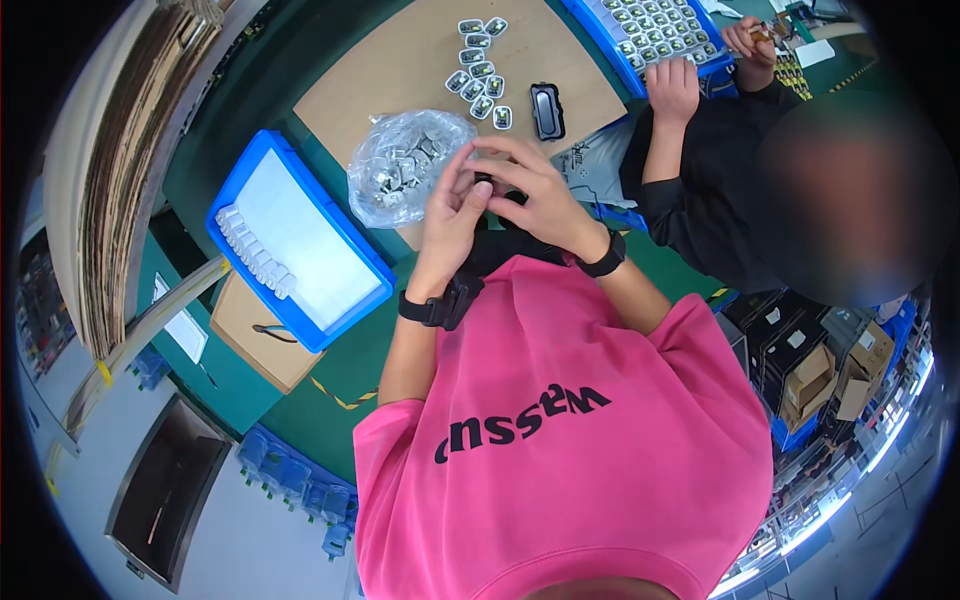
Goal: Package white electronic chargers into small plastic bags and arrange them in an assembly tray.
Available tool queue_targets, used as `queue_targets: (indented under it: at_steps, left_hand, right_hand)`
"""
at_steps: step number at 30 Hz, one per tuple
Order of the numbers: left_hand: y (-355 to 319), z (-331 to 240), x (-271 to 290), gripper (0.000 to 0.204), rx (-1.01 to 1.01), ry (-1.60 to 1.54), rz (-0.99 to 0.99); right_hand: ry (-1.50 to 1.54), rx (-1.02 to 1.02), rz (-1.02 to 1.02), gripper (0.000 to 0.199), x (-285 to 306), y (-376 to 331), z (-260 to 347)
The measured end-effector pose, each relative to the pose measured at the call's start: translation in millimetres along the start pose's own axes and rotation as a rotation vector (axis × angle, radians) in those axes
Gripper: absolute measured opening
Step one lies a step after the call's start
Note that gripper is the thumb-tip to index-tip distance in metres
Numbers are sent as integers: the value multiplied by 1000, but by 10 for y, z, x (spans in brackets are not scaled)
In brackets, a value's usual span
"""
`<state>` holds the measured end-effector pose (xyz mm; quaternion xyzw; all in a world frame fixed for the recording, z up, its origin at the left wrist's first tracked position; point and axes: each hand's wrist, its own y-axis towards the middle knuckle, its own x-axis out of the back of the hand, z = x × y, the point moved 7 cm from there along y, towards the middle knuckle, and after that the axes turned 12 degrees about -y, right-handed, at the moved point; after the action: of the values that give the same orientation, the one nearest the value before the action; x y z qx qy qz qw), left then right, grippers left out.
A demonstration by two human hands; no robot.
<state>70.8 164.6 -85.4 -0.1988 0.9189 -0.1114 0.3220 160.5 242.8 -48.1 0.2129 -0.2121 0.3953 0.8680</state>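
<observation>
My left hand (452, 218) and my right hand (545, 198) meet at the near edge of a brown cardboard sheet (370, 65). Their fingers are bent toward each other around a small dark piece (484, 178), mostly hidden, so its kind does not show. Beside my left hand lies a clear plastic bag (400, 170) of small white and silvery parts. Beyond the hands, several small white-rimmed parts (472, 56) with dark and yellowish middles are spread out on the cardboard. A black oblong case (547, 112) with a grey window lies to their right.
At left, a blue tray (345, 318) with a white lining holds a row of whitish parts (250, 248). Pliers (273, 332) lie on cardboard beside it. At right, a co-worker's hand (672, 92) rests by a blue tray (640, 82) filled with similar parts; their other hand (750, 42) is farther back.
</observation>
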Motion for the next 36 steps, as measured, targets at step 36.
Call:
queue_targets:
  at_steps: [36]
  left_hand:
    - [-542,-180,-757,88,-388,570,381]
  right_hand:
    - [1598,-56,-622,35,870,370,241]
